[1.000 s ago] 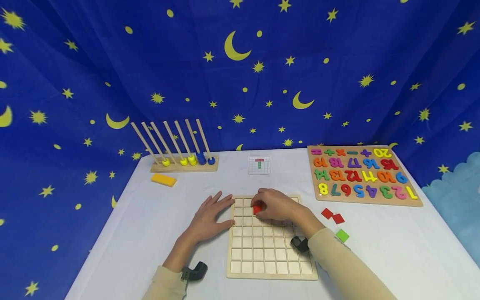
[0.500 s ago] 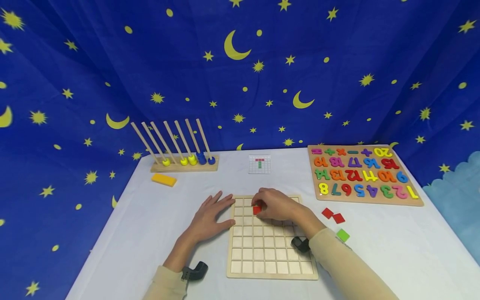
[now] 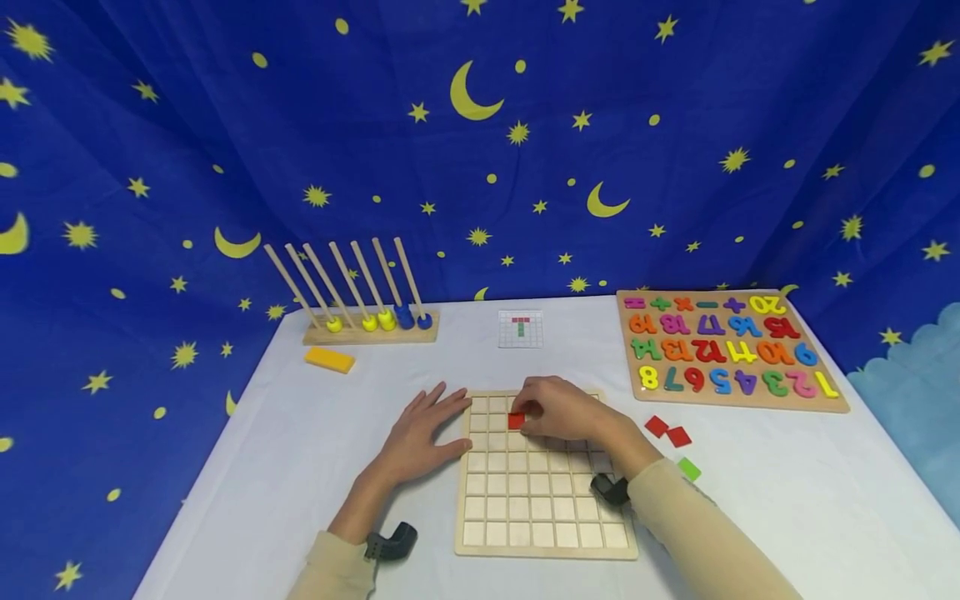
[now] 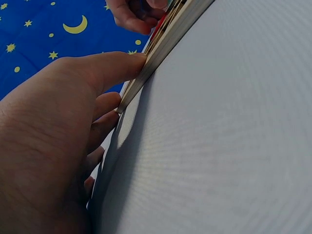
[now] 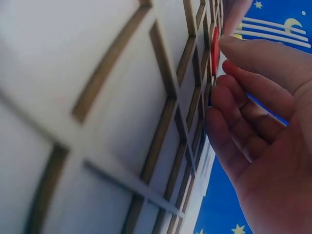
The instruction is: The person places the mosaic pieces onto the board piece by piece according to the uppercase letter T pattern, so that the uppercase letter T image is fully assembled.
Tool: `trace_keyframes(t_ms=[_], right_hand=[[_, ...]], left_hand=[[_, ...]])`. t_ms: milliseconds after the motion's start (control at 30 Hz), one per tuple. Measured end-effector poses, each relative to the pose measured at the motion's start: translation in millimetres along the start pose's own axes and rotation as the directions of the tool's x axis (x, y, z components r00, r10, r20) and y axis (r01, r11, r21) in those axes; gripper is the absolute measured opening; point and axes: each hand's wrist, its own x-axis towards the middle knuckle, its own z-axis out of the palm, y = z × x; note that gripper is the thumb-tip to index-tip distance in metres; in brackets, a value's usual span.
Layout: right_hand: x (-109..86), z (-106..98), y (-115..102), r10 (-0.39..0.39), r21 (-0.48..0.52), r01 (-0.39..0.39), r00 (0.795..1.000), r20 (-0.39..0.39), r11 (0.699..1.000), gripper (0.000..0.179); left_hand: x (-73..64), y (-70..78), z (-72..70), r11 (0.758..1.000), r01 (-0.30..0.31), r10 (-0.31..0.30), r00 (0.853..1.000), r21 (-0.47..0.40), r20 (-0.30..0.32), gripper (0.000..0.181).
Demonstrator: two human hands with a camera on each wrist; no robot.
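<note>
1. Red square tile [image 3: 516, 421]: at the light wooden grid board [image 3: 540, 508], 3rd column from the left, 2nd row from the far edge. Right wrist view catches it nearly edge-on; can't tell if it's fully seated.
2. Right hand [image 3: 562, 411]: fingers curled and narrow, holding the tile by its edges, thumb on the near side. Hand covers part of the far right cells.
3. Left hand [image 3: 420, 442]: fingers spread wide, at the board's left edge. Thumb touches the rim, per left wrist view.
4. Right of board: 2 loose red square tiles [image 3: 667, 432] side by side, plus 1 green square tile [image 3: 689, 469] just beside the beige right sleeve [image 3: 697, 525].
5. Beyond board: small white gridded card [image 3: 507, 340], red and green T on it.
6. Far left: wooden bead stand [image 3: 360, 335], 7 upright rods, yellow and blue beads low on some. Yellow-orange block [image 3: 330, 360] just in front of it.
7. Far right: wooden number puzzle board [image 3: 738, 403], coloured numerals up to 20 and math signs, upside down from this side.
8. All on a white-covered counter [image 3: 420, 567], blue star-and-moon cloth [image 3: 375, 150] behind.
</note>
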Motion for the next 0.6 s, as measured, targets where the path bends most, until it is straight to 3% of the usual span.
trace_keyframes(t_ms=[233, 600], right_hand=[[-15.4, -8, 3, 0.037, 0.099, -0.032, 0.998, -0.052, 0.995, 0.020], [-51.5, -20, 20, 0.028, 0.064, -0.020, 0.990, -0.136, 0.998, 0.022]], left_hand=[[-0.3, 2.4, 0.2, 1.000, 0.004, -0.004, 1.000, -0.020, 0.002, 0.066], [0.8, 0.3, -0.1, 1.000, 0.005, -0.005, 1.000, -0.003, 0.005, 0.067]])
